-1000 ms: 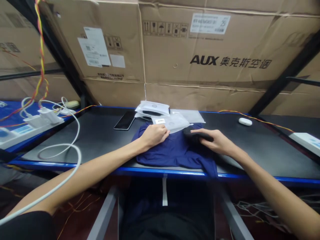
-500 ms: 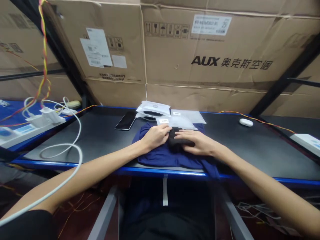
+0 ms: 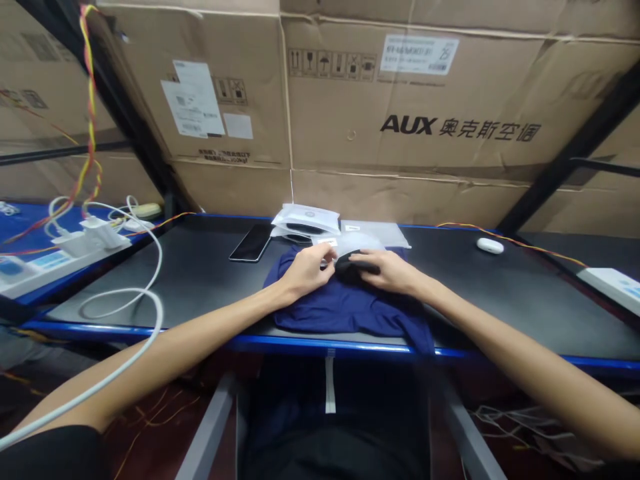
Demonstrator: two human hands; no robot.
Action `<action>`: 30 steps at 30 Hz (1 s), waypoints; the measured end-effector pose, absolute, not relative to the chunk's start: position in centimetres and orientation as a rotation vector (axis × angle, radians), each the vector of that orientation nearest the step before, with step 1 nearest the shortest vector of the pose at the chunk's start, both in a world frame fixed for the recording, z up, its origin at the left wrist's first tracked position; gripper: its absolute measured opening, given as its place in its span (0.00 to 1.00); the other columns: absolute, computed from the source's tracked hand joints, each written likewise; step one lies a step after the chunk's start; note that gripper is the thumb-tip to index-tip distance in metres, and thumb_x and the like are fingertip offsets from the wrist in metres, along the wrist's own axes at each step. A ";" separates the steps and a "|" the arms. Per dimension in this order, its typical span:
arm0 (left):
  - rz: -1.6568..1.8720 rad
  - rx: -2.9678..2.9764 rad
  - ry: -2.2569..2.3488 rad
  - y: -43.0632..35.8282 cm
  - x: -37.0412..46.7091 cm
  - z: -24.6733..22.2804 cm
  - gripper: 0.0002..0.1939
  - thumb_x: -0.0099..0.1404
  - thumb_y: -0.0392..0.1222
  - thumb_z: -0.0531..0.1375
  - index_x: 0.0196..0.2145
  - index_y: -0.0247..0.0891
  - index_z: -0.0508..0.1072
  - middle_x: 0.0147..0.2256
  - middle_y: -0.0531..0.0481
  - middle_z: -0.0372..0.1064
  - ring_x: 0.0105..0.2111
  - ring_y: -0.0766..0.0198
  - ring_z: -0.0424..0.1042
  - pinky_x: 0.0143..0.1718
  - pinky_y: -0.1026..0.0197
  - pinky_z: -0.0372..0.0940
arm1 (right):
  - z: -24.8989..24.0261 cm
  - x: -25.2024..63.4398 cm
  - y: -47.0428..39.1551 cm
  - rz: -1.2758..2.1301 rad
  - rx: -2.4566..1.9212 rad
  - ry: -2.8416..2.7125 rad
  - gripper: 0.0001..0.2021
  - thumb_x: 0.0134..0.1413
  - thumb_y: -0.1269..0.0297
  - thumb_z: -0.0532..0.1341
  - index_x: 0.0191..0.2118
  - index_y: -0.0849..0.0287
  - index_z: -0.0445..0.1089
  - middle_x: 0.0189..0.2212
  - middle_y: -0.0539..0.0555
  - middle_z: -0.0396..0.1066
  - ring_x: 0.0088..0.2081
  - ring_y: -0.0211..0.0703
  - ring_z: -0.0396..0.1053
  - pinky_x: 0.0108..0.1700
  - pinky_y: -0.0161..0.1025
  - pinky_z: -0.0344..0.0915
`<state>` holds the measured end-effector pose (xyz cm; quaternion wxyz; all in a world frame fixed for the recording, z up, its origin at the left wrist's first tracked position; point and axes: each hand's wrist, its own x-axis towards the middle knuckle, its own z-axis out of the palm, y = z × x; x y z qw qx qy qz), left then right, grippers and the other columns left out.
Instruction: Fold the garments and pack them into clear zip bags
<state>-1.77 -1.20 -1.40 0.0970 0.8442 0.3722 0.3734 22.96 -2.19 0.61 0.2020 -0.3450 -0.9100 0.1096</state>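
Observation:
My right hand (image 3: 387, 270) grips a soft, folded black cloth item (image 3: 354, 265), fingers over its top. The far side of that item lies against, or just inside, the near end of a translucent plastic bag (image 3: 363, 241); I cannot tell which. My left hand (image 3: 311, 270) is closed in a pinch at the left edge of the bag, beside the black item. Both hands are over a crumpled navy-blue garment (image 3: 345, 310) that hangs slightly over the table's front edge.
Several white packets (image 3: 306, 219) are stacked behind my left hand, with a phone (image 3: 251, 243) to their left. A white earbud case (image 3: 490, 246) lies at the right. Power strips (image 3: 65, 253) and a looping white cable (image 3: 159, 313) are at the left. Cardboard boxes (image 3: 415, 160) wall the back.
The black item has moved forward and flattened against the bag with my right hand. My left hand has shifted slightly and lifted its fingers at the bag's edge.

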 end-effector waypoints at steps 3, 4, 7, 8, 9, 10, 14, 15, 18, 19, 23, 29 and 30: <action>1.118 2.511 1.076 -1.3 -1.8 -1.3 0.05 0.61 0.33 0.58 0.36 0.38 0.72 0.36 0.50 0.75 0.36 0.62 0.76 0.41 0.60 0.72 | 0.7 21.6 -1.8 0.151 -1.128 -2.517 0.15 0.60 0.70 0.58 0.51 0.57 0.75 0.49 0.59 0.78 0.48 0.54 0.76 0.53 0.51 0.71; 1.124 2.517 1.059 -1.3 -1.8 -1.3 0.05 0.61 0.32 0.58 0.36 0.38 0.72 0.36 0.50 0.75 0.35 0.62 0.76 0.41 0.60 0.73 | 0.6 21.1 -1.7 0.085 -1.215 -2.510 0.13 0.61 0.69 0.58 0.49 0.57 0.75 0.47 0.60 0.78 0.47 0.55 0.76 0.52 0.51 0.71; 1.121 2.524 1.018 -1.3 -2.0 -1.3 0.04 0.62 0.33 0.58 0.36 0.38 0.71 0.35 0.50 0.74 0.35 0.63 0.75 0.42 0.60 0.73 | 0.2 19.6 -1.2 -0.068 -1.432 -2.504 0.11 0.62 0.68 0.59 0.48 0.58 0.74 0.47 0.62 0.78 0.49 0.59 0.75 0.51 0.54 0.71; 1.117 2.523 1.006 -1.3 -2.0 -1.3 0.04 0.62 0.33 0.59 0.35 0.38 0.71 0.35 0.50 0.74 0.35 0.63 0.75 0.42 0.60 0.73 | 0.1 19.2 -1.1 -0.089 -1.472 -2.504 0.11 0.62 0.68 0.58 0.48 0.58 0.73 0.46 0.63 0.78 0.49 0.60 0.75 0.51 0.55 0.71; 1.116 2.521 0.995 -1.3 -2.1 -1.3 0.04 0.62 0.33 0.59 0.35 0.38 0.71 0.35 0.50 0.74 0.36 0.63 0.75 0.42 0.60 0.73 | 0.0 19.0 -1.0 -0.098 -1.499 -2.504 0.11 0.63 0.68 0.58 0.48 0.59 0.73 0.46 0.65 0.78 0.49 0.62 0.75 0.51 0.56 0.71; 1.114 2.518 0.987 -1.3 -2.1 -1.3 0.04 0.62 0.33 0.59 0.35 0.38 0.71 0.36 0.50 0.74 0.36 0.63 0.75 0.42 0.60 0.73 | 0.1 18.9 -1.1 -0.101 -1.512 -2.506 0.11 0.63 0.68 0.57 0.48 0.59 0.73 0.46 0.66 0.78 0.49 0.63 0.75 0.51 0.57 0.71; 1.120 2.481 0.990 -1.3 -2.2 -1.3 0.02 0.62 0.34 0.59 0.34 0.39 0.70 0.34 0.52 0.73 0.34 0.64 0.74 0.40 0.62 0.72 | 1.2 20.1 -1.8 -0.001 -1.369 -2.594 0.14 0.66 0.59 0.57 0.51 0.59 0.72 0.49 0.65 0.76 0.51 0.62 0.74 0.53 0.56 0.70; 1.121 2.466 0.997 -1.3 -2.2 -1.3 0.02 0.62 0.34 0.59 0.34 0.39 0.70 0.34 0.52 0.73 0.34 0.64 0.74 0.40 0.62 0.72 | 1.5 20.6 -2.0 0.077 -1.274 -2.647 0.16 0.66 0.56 0.58 0.53 0.58 0.71 0.50 0.64 0.76 0.52 0.61 0.74 0.53 0.55 0.70; 1.116 2.440 1.011 -1.4 -2.2 -1.2 0.02 0.62 0.34 0.59 0.33 0.39 0.70 0.33 0.53 0.73 0.33 0.64 0.74 0.38 0.62 0.72 | 1.9 21.9 -2.3 0.177 -1.062 -2.730 0.18 0.67 0.55 0.56 0.57 0.57 0.69 0.54 0.61 0.74 0.53 0.58 0.73 0.55 0.54 0.70; 1.111 2.441 1.010 -1.4 -2.3 -1.2 0.02 0.61 0.34 0.59 0.33 0.39 0.70 0.34 0.52 0.73 0.34 0.64 0.74 0.38 0.62 0.72 | 1.8 21.9 -2.3 0.151 -1.045 -2.725 0.18 0.68 0.57 0.56 0.58 0.56 0.68 0.56 0.61 0.73 0.54 0.57 0.72 0.56 0.54 0.69; 1.093 2.468 0.970 -1.4 -2.4 -1.0 0.03 0.61 0.34 0.59 0.34 0.38 0.71 0.34 0.52 0.74 0.35 0.64 0.75 0.37 0.63 0.72 | 1.1 20.2 -1.7 0.003 -1.227 -2.697 0.16 0.70 0.62 0.53 0.57 0.59 0.69 0.56 0.63 0.74 0.54 0.59 0.73 0.57 0.54 0.67; 1.100 2.476 0.891 -1.2 -2.6 -0.7 0.04 0.60 0.32 0.60 0.33 0.38 0.72 0.33 0.52 0.75 0.34 0.64 0.75 0.37 0.64 0.72 | 1.3 17.1 -1.2 -0.117 -1.530 -2.651 0.18 0.70 0.68 0.48 0.58 0.64 0.68 0.53 0.68 0.74 0.49 0.60 0.76 0.48 0.50 0.71; 1.108 2.471 0.890 -1.1 -2.6 -0.7 0.04 0.60 0.32 0.60 0.32 0.38 0.72 0.33 0.52 0.75 0.34 0.64 0.75 0.37 0.64 0.72 | 1.5 17.3 -1.2 -0.114 -1.522 -2.645 0.18 0.71 0.65 0.49 0.58 0.65 0.68 0.53 0.69 0.74 0.50 0.60 0.75 0.49 0.50 0.70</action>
